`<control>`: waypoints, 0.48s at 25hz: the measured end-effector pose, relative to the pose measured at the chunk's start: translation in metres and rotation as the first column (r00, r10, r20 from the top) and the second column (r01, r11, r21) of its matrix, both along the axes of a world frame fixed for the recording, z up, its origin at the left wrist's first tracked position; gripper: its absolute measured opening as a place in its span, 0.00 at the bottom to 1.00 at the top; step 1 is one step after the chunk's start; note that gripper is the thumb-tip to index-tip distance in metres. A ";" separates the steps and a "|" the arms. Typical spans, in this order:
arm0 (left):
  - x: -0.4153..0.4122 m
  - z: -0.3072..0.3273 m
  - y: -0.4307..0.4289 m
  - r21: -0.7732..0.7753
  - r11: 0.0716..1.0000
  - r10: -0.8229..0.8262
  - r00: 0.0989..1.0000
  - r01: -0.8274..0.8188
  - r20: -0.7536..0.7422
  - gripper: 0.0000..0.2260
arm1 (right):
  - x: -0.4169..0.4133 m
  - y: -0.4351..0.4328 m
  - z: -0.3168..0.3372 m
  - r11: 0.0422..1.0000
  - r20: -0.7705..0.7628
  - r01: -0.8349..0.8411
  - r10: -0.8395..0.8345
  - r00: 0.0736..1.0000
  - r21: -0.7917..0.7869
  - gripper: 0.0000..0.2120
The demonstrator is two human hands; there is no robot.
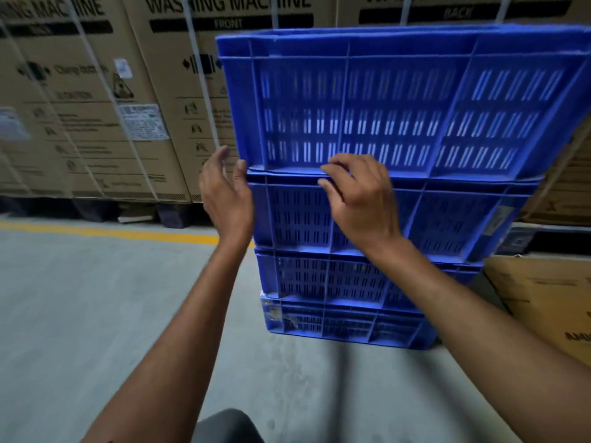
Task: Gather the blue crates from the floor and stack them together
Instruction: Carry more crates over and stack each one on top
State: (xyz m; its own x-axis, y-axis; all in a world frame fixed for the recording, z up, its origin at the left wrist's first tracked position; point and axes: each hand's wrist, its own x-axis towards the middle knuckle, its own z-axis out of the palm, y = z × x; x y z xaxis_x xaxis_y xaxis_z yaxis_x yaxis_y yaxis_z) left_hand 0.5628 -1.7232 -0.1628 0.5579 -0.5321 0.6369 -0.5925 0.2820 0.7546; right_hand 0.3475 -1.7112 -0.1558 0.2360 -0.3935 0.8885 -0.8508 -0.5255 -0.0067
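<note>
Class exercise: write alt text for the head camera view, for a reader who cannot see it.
A stack of four blue crates stands on a grey concrete floor; the left hand is open at the stack's left corner, and the right hand touches the seam under the top crate. Washing machine cartons line the back.

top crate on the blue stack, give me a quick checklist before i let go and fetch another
1. Top crate seated on the crate below: cannot tell; the seam looks slightly uneven at its left end.
2. Stack upright: not ok, the crates look offset from one another, though the wide lens may exaggerate.
3. Right hand steadying the seam: ok, fingers on the rim.
4. Left hand at the left corner: ok, open, thumb at the corner.
5. Floor left of the stack: ok, bare.
</note>
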 end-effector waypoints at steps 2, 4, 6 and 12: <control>0.012 0.009 -0.006 0.113 0.979 -0.157 0.982 0.168 -0.102 0.13 | 0.026 -0.015 0.007 0.994 -0.040 0.056 -0.052 0.998 0.090 0.12; 0.013 0.016 -0.008 0.110 0.960 -0.245 0.963 0.257 -0.108 0.09 | 0.038 -0.028 0.003 0.989 -0.172 0.146 -0.138 0.975 0.033 0.12; 0.013 0.017 -0.007 0.103 0.977 -0.185 0.982 0.188 -0.044 0.07 | 0.045 -0.034 -0.003 0.990 -0.223 0.139 -0.140 0.965 -0.020 0.11; 0.004 0.015 -0.008 0.062 0.997 -0.057 0.997 0.054 0.055 0.05 | 0.053 -0.034 0.001 0.997 -0.180 0.076 -0.079 0.980 -0.025 0.09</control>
State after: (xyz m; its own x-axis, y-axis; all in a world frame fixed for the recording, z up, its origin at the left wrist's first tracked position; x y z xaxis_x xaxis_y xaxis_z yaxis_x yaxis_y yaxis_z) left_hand 0.5672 -1.7308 -0.1475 0.4905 -0.5997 0.6323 -0.6194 0.2704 0.7370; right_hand 0.4003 -1.7454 -0.1548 0.3628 -0.4010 0.8412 -0.8753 -0.4564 0.1600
